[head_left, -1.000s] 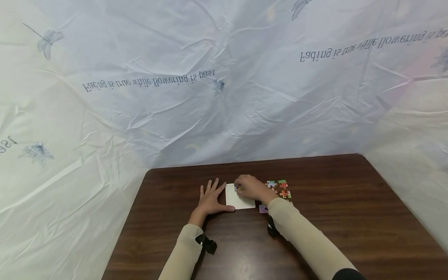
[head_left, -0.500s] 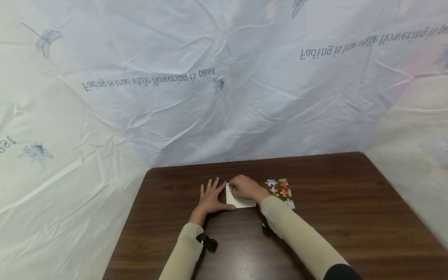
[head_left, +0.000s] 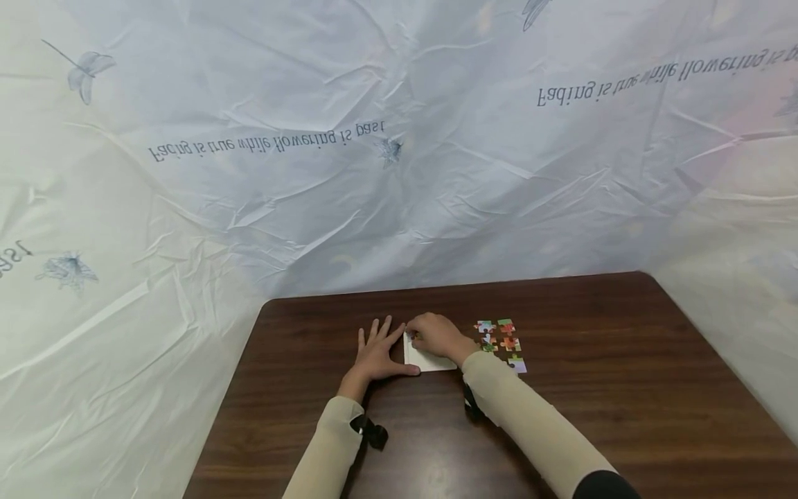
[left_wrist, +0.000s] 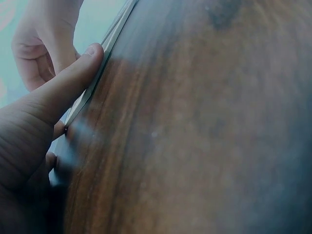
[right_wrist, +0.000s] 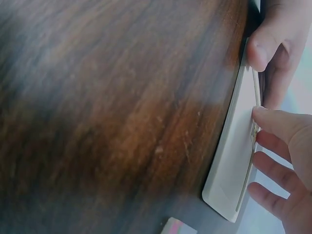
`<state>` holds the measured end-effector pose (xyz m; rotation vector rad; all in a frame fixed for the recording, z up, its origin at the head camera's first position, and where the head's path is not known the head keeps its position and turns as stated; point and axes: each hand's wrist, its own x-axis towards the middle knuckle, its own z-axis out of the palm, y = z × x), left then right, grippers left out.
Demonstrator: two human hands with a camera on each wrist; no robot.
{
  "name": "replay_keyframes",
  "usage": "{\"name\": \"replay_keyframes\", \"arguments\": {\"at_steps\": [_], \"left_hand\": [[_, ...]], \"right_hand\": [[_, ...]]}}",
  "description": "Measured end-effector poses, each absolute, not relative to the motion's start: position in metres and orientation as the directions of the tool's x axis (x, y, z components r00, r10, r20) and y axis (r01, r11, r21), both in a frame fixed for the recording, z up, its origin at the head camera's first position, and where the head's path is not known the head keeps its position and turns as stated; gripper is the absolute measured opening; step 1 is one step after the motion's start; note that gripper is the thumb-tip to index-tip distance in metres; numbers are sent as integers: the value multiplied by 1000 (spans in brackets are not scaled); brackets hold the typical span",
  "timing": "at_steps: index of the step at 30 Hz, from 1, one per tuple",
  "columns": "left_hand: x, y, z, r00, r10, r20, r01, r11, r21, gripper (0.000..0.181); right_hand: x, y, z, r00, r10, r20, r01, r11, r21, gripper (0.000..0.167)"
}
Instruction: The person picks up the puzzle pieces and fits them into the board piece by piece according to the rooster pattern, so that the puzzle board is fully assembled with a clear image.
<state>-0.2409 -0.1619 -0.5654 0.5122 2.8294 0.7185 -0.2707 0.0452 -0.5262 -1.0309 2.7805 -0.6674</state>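
A shallow white square tray [head_left: 430,361] lies flat on the table. My left hand [head_left: 374,359] is spread along its left side, the thumb touching the near edge and the index fingertip by the far-left corner. Over the tray's far-left part, my right hand [head_left: 438,335] pinches a small puzzle piece [head_left: 413,335], mostly hidden by the fingers. The right wrist view shows the right thumb and index finger [right_wrist: 273,141] close together at the tray's inner border [right_wrist: 234,146]. In the left wrist view, the left thumb [left_wrist: 85,66] lies against the tray's edge.
Several colourful puzzle pieces [head_left: 509,344] lie loose on the brown table [head_left: 592,360], right of the tray. My right sleeve [head_left: 530,416] crosses close to them. One piece [right_wrist: 176,227] shows near the tray in the right wrist view. A white printed sheet [head_left: 405,208] hangs behind.
My right hand has moved left across the tray with the piece, to the far-left corner. Its sleeve uncovers more of the right-hand pieces and now covers the purple one. My left hand stays put.
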Motion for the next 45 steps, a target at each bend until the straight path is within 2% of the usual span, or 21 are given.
{"name": "replay_keyframes", "arguments": {"at_steps": [9,16,25,29,33,45], "left_hand": [[-244,-163,-563,-920,376,-111,277,822,497,111],[-244,-163,-567,-925,377,-50,295,794,531,104],[-245,-163,-566,-921,384,-62,303,808,506,99],[-245,-163,-567,-923,381,-50,307,811,497,99],[-245,-164,-567,-924,381,-45,309,809,500,99],[-246,-165,-569,-923,380,-59,301,809,505,102]], "right_hand": [[-273,45,-530,-802,-594,65,-553,695,-459,25],[-273,47,-532,-821,-564,89,-534,702,-471,17],[-274,55,-528,-791,-608,71,-546,648,-531,20],[-277,66,-529,-786,-612,80,-540,618,-572,26],[-280,83,-527,-819,-569,69,-494,640,-589,27],[-285,147,-519,-864,-502,31,-443,732,-517,32]]}}
